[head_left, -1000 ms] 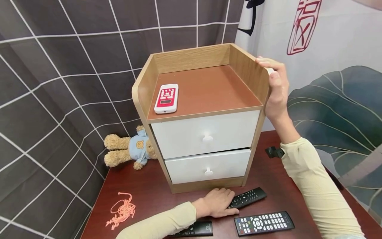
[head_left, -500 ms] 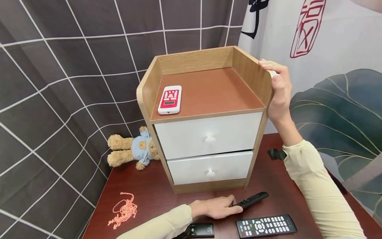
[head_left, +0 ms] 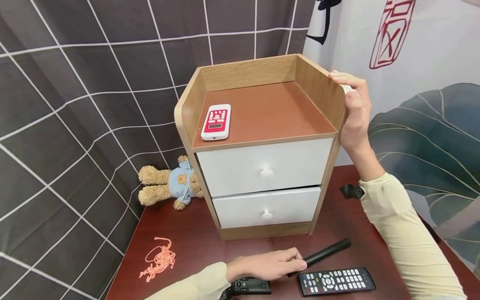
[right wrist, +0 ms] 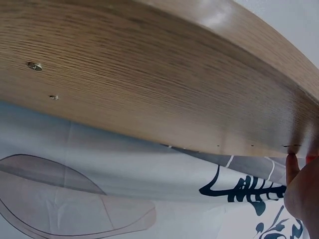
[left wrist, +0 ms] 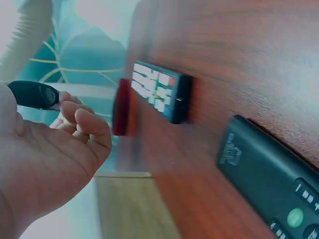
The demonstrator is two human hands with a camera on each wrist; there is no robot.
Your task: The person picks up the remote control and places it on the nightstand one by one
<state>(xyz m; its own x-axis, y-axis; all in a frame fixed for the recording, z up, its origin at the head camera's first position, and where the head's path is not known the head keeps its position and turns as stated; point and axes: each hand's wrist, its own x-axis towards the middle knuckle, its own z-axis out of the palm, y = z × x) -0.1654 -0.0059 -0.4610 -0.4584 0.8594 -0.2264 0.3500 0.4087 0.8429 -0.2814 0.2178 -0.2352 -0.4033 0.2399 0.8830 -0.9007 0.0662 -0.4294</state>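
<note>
My left hand [head_left: 268,265] pinches a black remote control [head_left: 327,252] between thumb and fingers, low over the table in front of a two-drawer cabinet [head_left: 258,230]. The remote is turned on its side, so its buttons are hidden in the head view. In the left wrist view, one end of that remote [left wrist: 34,94] pokes out past the curled fingers. My right hand [head_left: 354,110] grips the top edge of the cabinet's right side panel. From the right wrist, the panel's wooden outer face [right wrist: 164,84] fills much of the picture, with fingertips [right wrist: 292,167] against its edge.
Another black remote [head_left: 336,281] lies at the front right; a third [head_left: 252,286] is partly behind my left wrist. A white and red remote [head_left: 216,122] sits on the cabinet top. Left of the cabinet lie a teddy bear [head_left: 176,183] and a tangled pink cord [head_left: 161,261].
My left hand has taken hold of the black remote, turned it on its side and moved slightly towards the table's front. My right hand keeps its grip on the cabinet.
</note>
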